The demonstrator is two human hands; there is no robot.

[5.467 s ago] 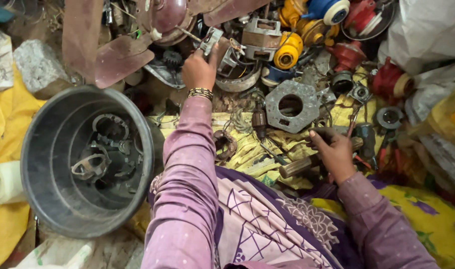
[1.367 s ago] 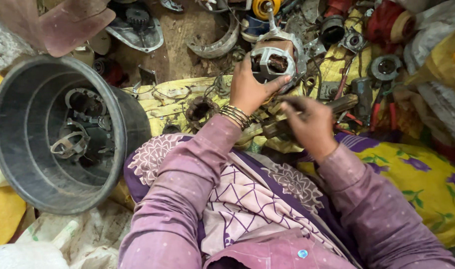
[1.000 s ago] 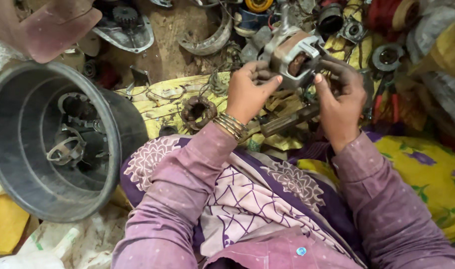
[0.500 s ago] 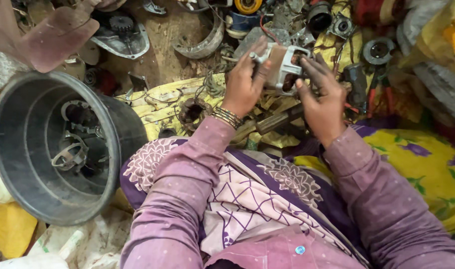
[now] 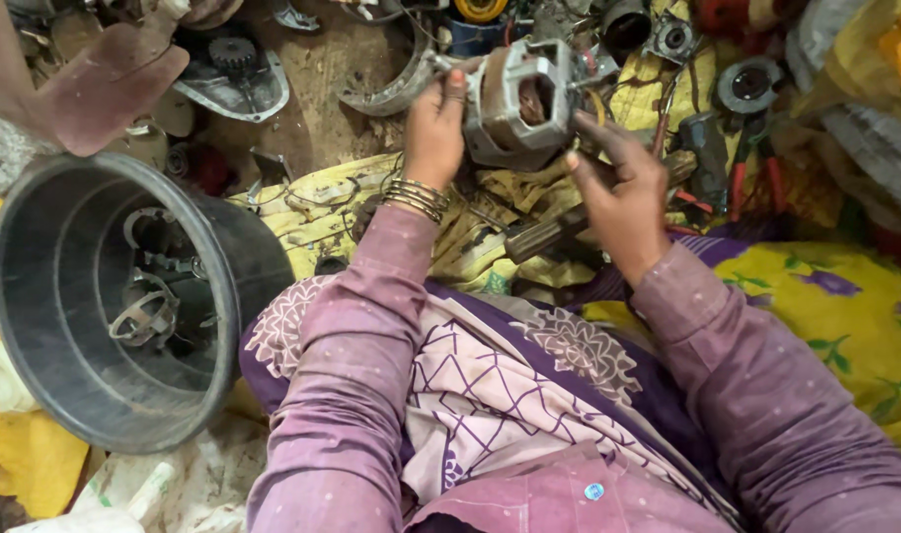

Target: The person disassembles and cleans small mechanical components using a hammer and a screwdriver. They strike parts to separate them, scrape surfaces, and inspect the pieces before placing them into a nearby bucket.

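Note:
My left hand (image 5: 433,130) grips a grey metal motor housing (image 5: 517,102) from its left side and holds it up above the floor. Copper windings show in the housing's square opening. My right hand (image 5: 623,192) is at the housing's lower right edge, fingers spread and touching it. Metal bangles (image 5: 412,198) sit on my left wrist. Under my hands a hammer with a wooden handle (image 5: 559,229) lies on a yellow cloth (image 5: 322,212).
A large dark metal tub (image 5: 70,296) with several motor parts inside stands at the left. Scrap metal pieces, gears and casings lie at the top. Red-handled pliers (image 5: 742,173) lie at the right. Yellow flowered fabric (image 5: 825,296) covers the right side.
My left hand picked the motor housing off the pile and brought it toward me. My right hand left the hammer on the cloth and came up to the housing, which has been turned between both hands.

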